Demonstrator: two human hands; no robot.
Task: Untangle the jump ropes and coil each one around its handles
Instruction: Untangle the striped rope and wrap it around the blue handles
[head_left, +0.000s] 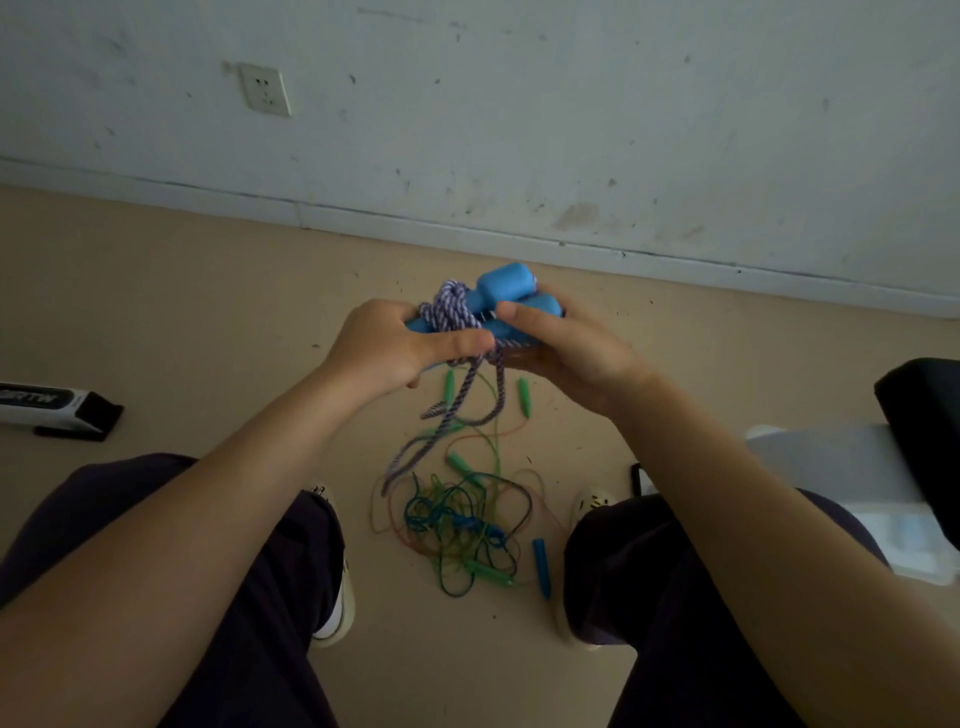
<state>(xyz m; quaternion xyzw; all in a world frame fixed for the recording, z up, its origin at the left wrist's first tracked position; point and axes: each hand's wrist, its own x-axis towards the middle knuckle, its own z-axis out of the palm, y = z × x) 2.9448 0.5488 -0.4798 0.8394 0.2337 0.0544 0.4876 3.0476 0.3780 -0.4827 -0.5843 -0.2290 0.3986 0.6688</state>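
Note:
Two thick blue handles (506, 288) lie side by side in front of me, with a purple-and-white braided rope (449, 312) wound around them. My left hand (400, 345) grips the handles' left end and the wound rope. My right hand (566, 348) grips the right end, thumb on top. A loose length of the braided rope (415, 447) hangs down toward the floor. Below, between my feet, lies a tangle of thin ropes (462, 525) in green, blue and orange, with green handles (523, 396) and a small blue handle (541, 566).
I sit with my knees apart over a beige floor (208, 312). A white wall with a socket (265, 89) stands ahead. A black-and-white box (57, 408) lies at the left. At the right are a white object (841, 462) and a black object (924, 415).

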